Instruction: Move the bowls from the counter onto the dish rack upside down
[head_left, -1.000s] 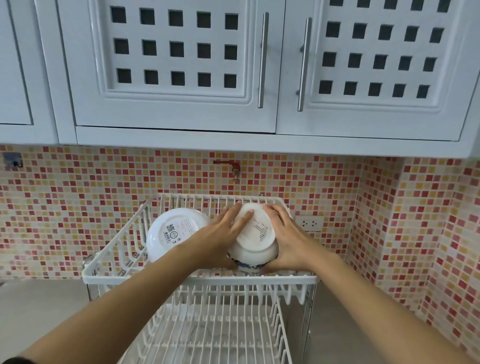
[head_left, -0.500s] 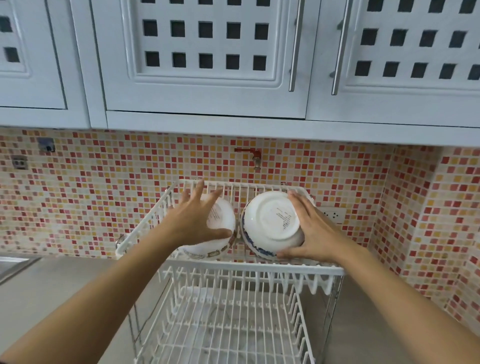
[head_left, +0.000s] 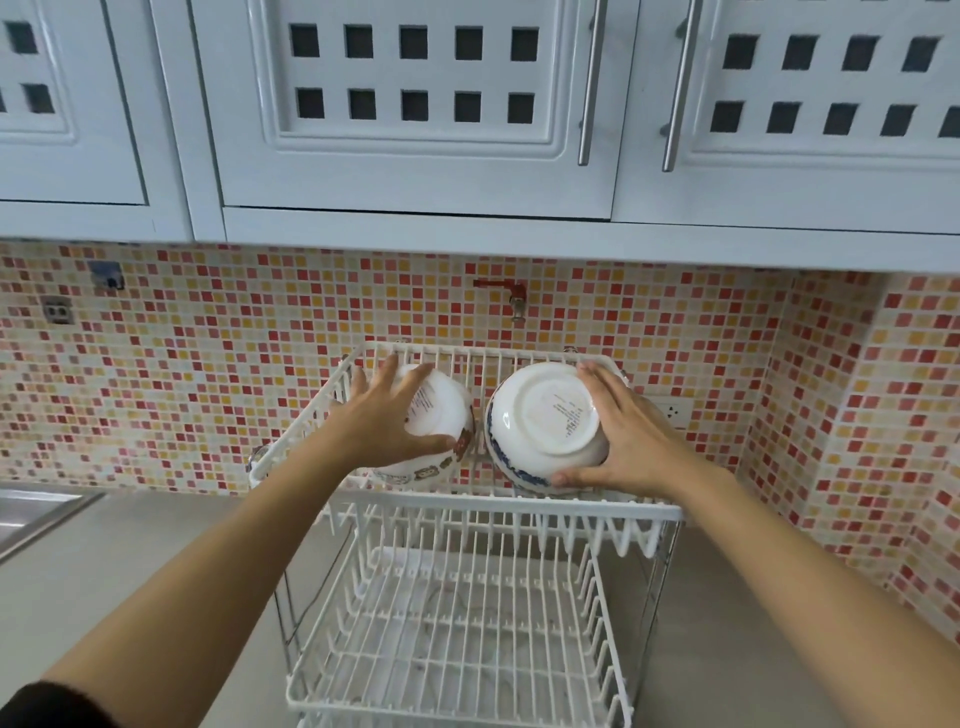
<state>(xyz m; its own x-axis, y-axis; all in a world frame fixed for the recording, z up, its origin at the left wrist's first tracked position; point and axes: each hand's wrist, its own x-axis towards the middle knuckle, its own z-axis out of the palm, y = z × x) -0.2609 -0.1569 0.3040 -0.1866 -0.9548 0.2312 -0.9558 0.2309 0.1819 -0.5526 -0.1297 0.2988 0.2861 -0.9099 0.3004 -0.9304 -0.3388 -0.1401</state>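
Two white bowls sit bottom-up in the top tier of the white wire dish rack (head_left: 498, 506). The left bowl (head_left: 441, 415) has a red-brown rim pattern; my left hand (head_left: 384, 421) lies over it with fingers spread and thumb along its lower side. The right bowl (head_left: 540, 421) has a blue rim pattern and tilts toward me, showing its printed base. My right hand (head_left: 623, 431) grips its right side, thumb under the rim.
The rack's lower tier (head_left: 452, 639) holds nothing. A grey counter (head_left: 130, 561) runs left to a steel sink edge (head_left: 36, 514). White cabinets (head_left: 415, 104) hang overhead. A tiled wall closes the right side, with a socket (head_left: 672, 412) behind the rack.
My left hand moved off the right bowl onto the left bowl. The right bowl shifted right in the rack under my right hand. The view drew closer and shifted left.
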